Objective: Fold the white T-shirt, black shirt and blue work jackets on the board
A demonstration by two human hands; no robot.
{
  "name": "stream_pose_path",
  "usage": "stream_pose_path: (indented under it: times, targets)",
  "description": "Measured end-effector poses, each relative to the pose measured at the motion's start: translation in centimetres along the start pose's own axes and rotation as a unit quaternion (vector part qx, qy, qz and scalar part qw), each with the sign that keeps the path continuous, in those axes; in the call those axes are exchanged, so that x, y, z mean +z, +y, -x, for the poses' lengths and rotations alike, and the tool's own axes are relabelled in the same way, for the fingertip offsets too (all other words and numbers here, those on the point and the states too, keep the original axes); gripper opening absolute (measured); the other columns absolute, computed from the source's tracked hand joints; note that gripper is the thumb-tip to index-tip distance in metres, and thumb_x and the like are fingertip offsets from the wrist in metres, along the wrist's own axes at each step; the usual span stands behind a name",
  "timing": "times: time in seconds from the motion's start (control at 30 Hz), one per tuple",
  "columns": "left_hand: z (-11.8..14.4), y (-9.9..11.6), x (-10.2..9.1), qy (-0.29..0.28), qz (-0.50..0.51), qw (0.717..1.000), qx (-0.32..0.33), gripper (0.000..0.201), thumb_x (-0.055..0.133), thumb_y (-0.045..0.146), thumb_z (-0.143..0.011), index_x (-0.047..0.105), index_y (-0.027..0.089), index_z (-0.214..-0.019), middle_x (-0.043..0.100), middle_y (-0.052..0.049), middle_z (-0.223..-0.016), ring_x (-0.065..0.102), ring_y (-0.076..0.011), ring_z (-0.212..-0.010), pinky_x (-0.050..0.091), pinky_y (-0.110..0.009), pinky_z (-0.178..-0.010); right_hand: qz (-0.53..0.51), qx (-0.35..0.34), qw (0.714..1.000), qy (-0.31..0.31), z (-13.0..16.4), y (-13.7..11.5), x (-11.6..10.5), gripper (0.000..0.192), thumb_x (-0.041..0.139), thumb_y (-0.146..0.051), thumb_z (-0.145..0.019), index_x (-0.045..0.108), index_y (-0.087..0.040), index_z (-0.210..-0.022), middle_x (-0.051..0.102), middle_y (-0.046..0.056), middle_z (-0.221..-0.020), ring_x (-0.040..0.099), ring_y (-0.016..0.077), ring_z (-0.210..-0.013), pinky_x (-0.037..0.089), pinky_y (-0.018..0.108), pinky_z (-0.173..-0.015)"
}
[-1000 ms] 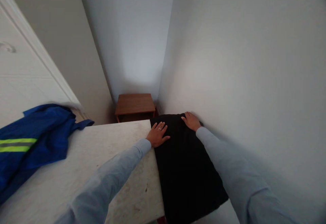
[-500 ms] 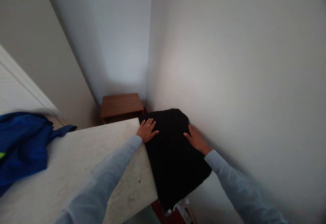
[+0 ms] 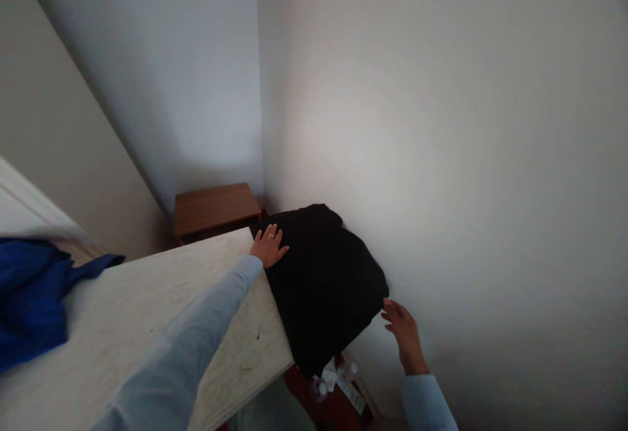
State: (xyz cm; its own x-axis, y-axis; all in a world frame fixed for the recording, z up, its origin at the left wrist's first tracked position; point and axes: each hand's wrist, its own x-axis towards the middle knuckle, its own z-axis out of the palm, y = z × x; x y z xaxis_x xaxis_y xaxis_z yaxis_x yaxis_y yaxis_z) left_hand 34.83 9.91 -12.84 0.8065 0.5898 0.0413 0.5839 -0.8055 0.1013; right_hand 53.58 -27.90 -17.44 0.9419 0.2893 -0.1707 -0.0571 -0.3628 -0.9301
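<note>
A black cloth [image 3: 318, 280] lies over the right end of a pale marbled tabletop, its far and right edges up against the wall. My left hand [image 3: 268, 246], with a ring on one finger, rests flat on the cloth's left edge with the fingers spread. At the right corner of the cloth, my right hand [image 3: 403, 333] has its fingers bent, and the fingertips meet the fabric there. How much fabric is between those fingers is hard to make out.
The pale tabletop [image 3: 196, 300] stretches to the left, where a blue garment [image 3: 29, 300] hangs over its far edge. A brown wooden stand [image 3: 218, 205] stands in the corner. Below the near edge are clear plastic bottles [image 3: 320, 388] on something red. A plain wall [image 3: 441, 156] rises at right.
My right hand has moved from the cloth's upper right part down to its right corner. The cloth's right side has spread outward along the wall. My left hand stays on the left edge.
</note>
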Motion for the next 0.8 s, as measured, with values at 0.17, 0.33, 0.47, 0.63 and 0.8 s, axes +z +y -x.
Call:
stream_pose_path:
  times: [0.17, 0.33, 0.47, 0.63, 0.8]
  targets:
    - [0.8, 1.8, -0.5, -0.015, -0.006, 1.000, 0.004, 0.066, 0.026, 0.050, -0.100, 0.034, 0.012, -0.154, 0.027, -0.018, -0.162, 0.020, -0.0314, -0.151, 0.020, -0.052, -0.120, -0.213, 0.108, 0.970, -0.047, 0.7, -3.6, 1.3, 0.044, 0.084, -0.052, -0.056, 0.060, -0.020, -0.073, 0.066, -0.001, -0.064, 0.059, 0.0123, -0.054, 0.043, 0.022, -0.046]
    - [1.1, 1.7, 0.4, -0.023, 0.010, 1.000, -0.017, 0.073, 0.024, 0.058, -0.099, 0.031, 0.013, -0.155, 0.026, -0.016, -0.163, 0.020, -0.0313, -0.151, 0.018, -0.051, -0.121, -0.278, 0.072, 0.958, 0.014, 1.2, -4.6, 0.9, 0.048, 0.089, -0.042, -0.049, 0.049, -0.020, -0.066, 0.056, -0.008, -0.052, 0.052, 0.0078, -0.045, 0.038, 0.018, -0.039]
    - [1.0, 1.3, 1.0, -0.008, 0.010, 1.000, -0.014, 0.073, 0.021, 0.060, -0.099, 0.032, 0.016, -0.155, 0.027, -0.015, -0.162, 0.021, -0.0304, -0.151, 0.017, -0.051, -0.120, -0.314, 0.128, 0.941, 0.014, 2.3, -2.4, 0.1, 0.052, 0.090, -0.037, -0.044, 0.054, -0.021, -0.077, 0.063, -0.006, -0.061, 0.064, 0.0130, -0.054, 0.047, 0.019, -0.043]
    - [0.9, 1.2, 0.5, -0.018, 0.015, 1.000, -0.005, 0.074, 0.022, 0.061, -0.098, 0.033, 0.014, -0.155, 0.029, -0.018, -0.161, 0.023, -0.0318, -0.150, 0.020, -0.052, -0.119, -0.298, 0.100, 0.949, 0.010, 1.5, -1.9, 0.4, 0.048, 0.083, -0.046, -0.055, 0.057, -0.022, -0.086, 0.065, -0.004, -0.072, 0.063, 0.0122, -0.056, 0.049, 0.022, -0.046]
    - [1.5, 0.8, -0.2, -0.037, 0.018, 0.999, -0.002, 0.077, 0.025, 0.063, -0.097, 0.031, 0.012, -0.155, 0.029, -0.021, -0.160, 0.025, -0.0342, -0.149, 0.024, -0.054, -0.117, -0.170, 0.066, 0.983, -0.005, -0.3, -2.3, 0.4, 0.051, 0.072, -0.054, -0.061, 0.056, -0.022, -0.096, 0.067, 0.002, -0.084, 0.065, 0.0184, -0.067, 0.052, 0.030, -0.054]
